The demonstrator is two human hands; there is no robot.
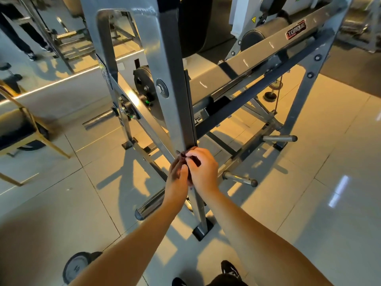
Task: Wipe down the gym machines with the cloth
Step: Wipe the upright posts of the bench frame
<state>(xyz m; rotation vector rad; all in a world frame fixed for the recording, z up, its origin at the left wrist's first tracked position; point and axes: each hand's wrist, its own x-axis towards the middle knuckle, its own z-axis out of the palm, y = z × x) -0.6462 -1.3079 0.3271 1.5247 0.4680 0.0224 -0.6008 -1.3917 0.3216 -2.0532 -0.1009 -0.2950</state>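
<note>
Item: gym machine upright post [175,83], both my hands on it with the cloth.

My left hand [177,172] and right hand [203,170] meet low on the grey post, at about 6 o'clock of the view's centre, just below the dark strip that runs down the post's right edge. A dark reddish cloth [184,156] shows only as a small bunch between the two hands, pressed against the post; my fingers [190,155] on both hands are clenched around it. From the hands: chrome weight pegs [240,179] at 3 o'clock, a longer chrome peg [149,205] at 7 o'clock, the post's black foot [203,230] at 6 o'clock on the glossy tiled floor [309,203]. A weight plate [77,266] lies on the floor at 7 o'clock, well apart. A padded roller [266,29] sits at 1 o'clock, beyond the slanted frame beam [257,56].
</note>
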